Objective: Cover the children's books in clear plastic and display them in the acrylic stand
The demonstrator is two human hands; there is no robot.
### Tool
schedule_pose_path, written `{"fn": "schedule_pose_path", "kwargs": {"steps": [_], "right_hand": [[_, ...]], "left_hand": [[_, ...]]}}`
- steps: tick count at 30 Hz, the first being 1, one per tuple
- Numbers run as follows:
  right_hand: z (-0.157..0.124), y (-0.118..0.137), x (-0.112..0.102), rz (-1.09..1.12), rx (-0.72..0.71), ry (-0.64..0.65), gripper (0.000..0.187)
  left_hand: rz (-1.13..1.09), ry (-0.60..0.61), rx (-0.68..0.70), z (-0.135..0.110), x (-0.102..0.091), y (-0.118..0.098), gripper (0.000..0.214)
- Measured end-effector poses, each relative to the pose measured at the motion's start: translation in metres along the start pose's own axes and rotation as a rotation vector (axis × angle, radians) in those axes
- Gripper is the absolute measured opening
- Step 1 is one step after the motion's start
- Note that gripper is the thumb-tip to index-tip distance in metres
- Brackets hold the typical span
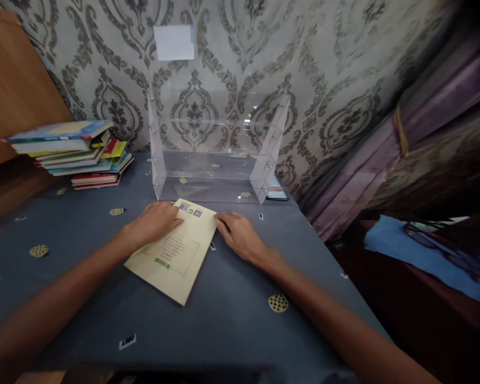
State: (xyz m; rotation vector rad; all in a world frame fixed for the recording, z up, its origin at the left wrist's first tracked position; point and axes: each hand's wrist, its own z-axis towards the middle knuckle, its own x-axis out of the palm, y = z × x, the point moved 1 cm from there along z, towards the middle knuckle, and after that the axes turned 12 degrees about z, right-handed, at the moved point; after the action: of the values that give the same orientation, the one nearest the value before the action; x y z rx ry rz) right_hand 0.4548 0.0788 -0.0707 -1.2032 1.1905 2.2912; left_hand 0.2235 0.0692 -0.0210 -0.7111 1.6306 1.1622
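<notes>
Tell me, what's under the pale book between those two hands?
Blue-grey tablecloth shows around the pale book, with one small printed mark by its right edge. Whatever lies directly beneath is hidden; the book covers it.

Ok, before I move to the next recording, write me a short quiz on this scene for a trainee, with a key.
1. Which hand is nearer the stack of books, left or right?
2. True or false: the cream book is standing inside the clear rack.
3. Multiple choice: what is the main colour of the tablecloth? (a) bright red (b) dark blue-grey (c) white

Key:
1. The left hand.
2. False; the cream book is in front of the clear rack, between the two hands.
3. b
</notes>
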Motion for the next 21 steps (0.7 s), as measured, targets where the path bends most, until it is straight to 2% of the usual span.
{"fn": "schedule_pose_path", "kwargs": {"steps": [7,13,16,21], "right_hand": [[0.04,-0.025,0.016,0.058,-0.051,0.019,0.02],[0.046,-0.033,0.023,0.034,-0.049,0.0,0.02],[0.045,-0.032,0.025,0.028,-0.05,-0.011,0.02],[0.042,-0.032,0.027,0.052,-0.052,-0.04,0.02]], "left_hand": [[0.028,-0.083,-0.065,0.01,0.019,0.007,0.037],[0.105,-0.073,-0.105,0.007,0.014,-0.002,0.037],[0.118,-0.112,-0.001,-0.001,0.005,-0.016,0.033],[-0.033,-0.088,0.349,-0.022,-0.009,-0.038,0.028]]}}
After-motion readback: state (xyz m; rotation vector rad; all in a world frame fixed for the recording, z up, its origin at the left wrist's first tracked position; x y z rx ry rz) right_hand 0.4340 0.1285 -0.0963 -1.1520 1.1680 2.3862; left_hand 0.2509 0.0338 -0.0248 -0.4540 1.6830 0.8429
